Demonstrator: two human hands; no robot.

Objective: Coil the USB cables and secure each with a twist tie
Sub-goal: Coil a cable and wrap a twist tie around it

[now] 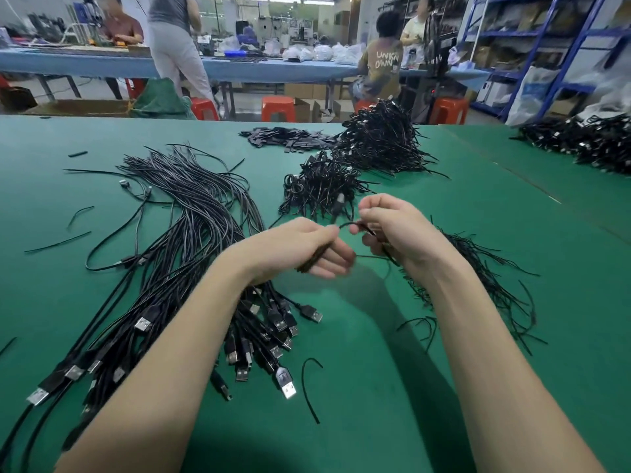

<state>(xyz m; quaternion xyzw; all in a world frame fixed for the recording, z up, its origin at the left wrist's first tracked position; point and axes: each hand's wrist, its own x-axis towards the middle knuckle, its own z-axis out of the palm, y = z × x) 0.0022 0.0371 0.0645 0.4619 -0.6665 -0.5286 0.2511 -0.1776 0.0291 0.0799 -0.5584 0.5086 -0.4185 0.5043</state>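
usb cable (345,230) seemingly coiled, gripped by both hands.

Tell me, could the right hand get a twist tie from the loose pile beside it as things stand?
Probably not yet: the right hand grips the cable it shares with the left hand. The twist tie pile lies unobstructed beside it.

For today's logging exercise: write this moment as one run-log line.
left hand: grips coiled cable | right hand: pinches cable loop | twist ties: piled right | tied coils: heaped beyond
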